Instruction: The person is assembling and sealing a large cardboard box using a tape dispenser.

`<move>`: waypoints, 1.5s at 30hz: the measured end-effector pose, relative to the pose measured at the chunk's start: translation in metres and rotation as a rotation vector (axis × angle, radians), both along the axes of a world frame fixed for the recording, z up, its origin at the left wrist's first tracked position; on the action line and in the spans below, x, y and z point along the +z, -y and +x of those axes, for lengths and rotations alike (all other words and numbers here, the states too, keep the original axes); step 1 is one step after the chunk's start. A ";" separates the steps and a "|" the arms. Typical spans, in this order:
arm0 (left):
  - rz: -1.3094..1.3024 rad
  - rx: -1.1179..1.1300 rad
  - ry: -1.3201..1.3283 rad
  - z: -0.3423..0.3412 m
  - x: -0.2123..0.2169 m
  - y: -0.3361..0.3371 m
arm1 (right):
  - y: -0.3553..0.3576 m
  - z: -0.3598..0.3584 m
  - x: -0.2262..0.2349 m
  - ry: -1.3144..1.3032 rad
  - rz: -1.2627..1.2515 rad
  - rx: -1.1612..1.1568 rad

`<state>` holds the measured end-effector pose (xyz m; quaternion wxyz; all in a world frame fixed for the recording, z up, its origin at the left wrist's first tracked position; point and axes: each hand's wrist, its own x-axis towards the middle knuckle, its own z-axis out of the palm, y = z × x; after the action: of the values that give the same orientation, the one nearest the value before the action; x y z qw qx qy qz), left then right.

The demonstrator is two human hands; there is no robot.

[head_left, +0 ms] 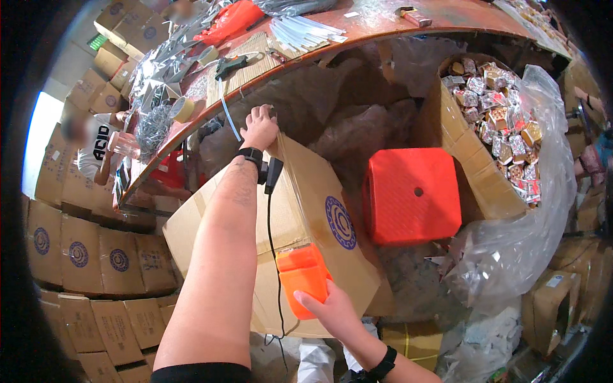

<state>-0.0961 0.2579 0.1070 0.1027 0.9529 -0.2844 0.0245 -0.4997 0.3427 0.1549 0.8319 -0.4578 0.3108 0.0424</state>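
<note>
A large cardboard box (274,217) with a round blue emblem on one side stands tilted in front of me. My left hand (260,127) reaches to its far upper corner, fingers curled over the edge. Near the box's closer end, my right hand (329,309) grips an orange plastic tape dispenser (302,274), which rests against the cardboard along the top seam. Its far end touches what looks like clear tape. From a black device (272,175) at my left wrist, a black cable hangs down across the box.
A red plastic stool (415,195) stands right of the box. Beyond it, an open carton (479,159) holds many small wrapped pieces, with plastic sheeting beside it. The red worktable (377,29) curves across the back, carrying a glue gun (230,66). Stacked cartons (83,255) and another person (96,147) are left.
</note>
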 end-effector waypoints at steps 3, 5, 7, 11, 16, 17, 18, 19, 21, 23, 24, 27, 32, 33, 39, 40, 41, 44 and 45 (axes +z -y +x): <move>0.030 -0.040 -0.078 0.024 -0.013 -0.005 | -0.007 -0.002 -0.003 0.027 -0.094 -0.033; 0.704 -0.547 0.542 0.079 -0.046 -0.039 | -0.020 0.000 -0.006 -0.010 -0.188 0.063; -0.043 -0.504 0.195 0.053 -0.058 -0.031 | -0.014 -0.003 -0.004 -0.039 -0.219 0.061; -0.389 0.333 -0.771 -0.019 0.014 0.004 | -0.015 -0.013 -0.003 -0.076 -0.325 0.093; -0.328 0.070 -0.703 0.032 -0.031 -0.021 | -0.016 -0.010 0.008 -0.093 -0.287 0.106; -0.321 0.066 -0.710 0.028 -0.034 -0.018 | -0.017 -0.010 0.006 -0.094 -0.274 0.087; -0.374 0.055 -0.650 0.027 -0.035 -0.020 | -0.018 -0.010 0.004 -0.092 -0.268 0.088; -0.426 0.044 -0.591 0.026 -0.035 -0.023 | -0.020 -0.011 0.003 -0.087 -0.276 0.107; -0.426 0.043 -0.594 0.022 -0.033 -0.024 | -0.021 -0.011 0.002 -0.085 -0.281 0.127; -0.428 0.041 -0.603 0.015 -0.030 -0.023 | -0.020 -0.012 0.003 -0.108 -0.299 0.137; -0.324 0.021 -0.500 0.004 -0.025 -0.019 | -0.021 -0.014 -0.002 -0.118 -0.298 0.133; -0.323 -0.016 -0.526 -0.013 -0.014 -0.015 | -0.026 -0.021 -0.011 -0.036 -0.205 0.016; -0.285 -0.083 -0.340 0.000 -0.029 -0.031 | -0.023 -0.036 0.006 -0.090 -0.201 0.108; -0.302 0.037 -0.459 -0.003 -0.034 -0.026 | -0.024 -0.047 0.006 -0.110 -0.183 0.106; -0.363 -0.170 -0.360 0.015 -0.033 -0.012 | -0.054 -0.182 0.003 -0.278 -0.261 0.365; -0.251 -0.245 -0.222 0.017 -0.032 -0.012 | -0.058 -0.203 0.004 -0.358 -0.245 0.397; -0.140 -0.324 -0.082 0.020 -0.031 -0.013 | -0.062 -0.226 0.006 -0.435 -0.227 0.429; -0.225 -0.239 -0.248 -0.001 -0.031 -0.005 | -0.098 -0.324 -0.041 -0.604 -0.195 0.365; -0.163 -0.329 -0.109 0.015 -0.030 -0.014 | -0.094 -0.329 -0.041 -0.585 -0.170 0.330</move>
<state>-0.0816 0.2716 0.0770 0.1974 0.8819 -0.4275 -0.0215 -0.8288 0.4363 0.1139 0.6482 -0.5381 0.4605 0.2797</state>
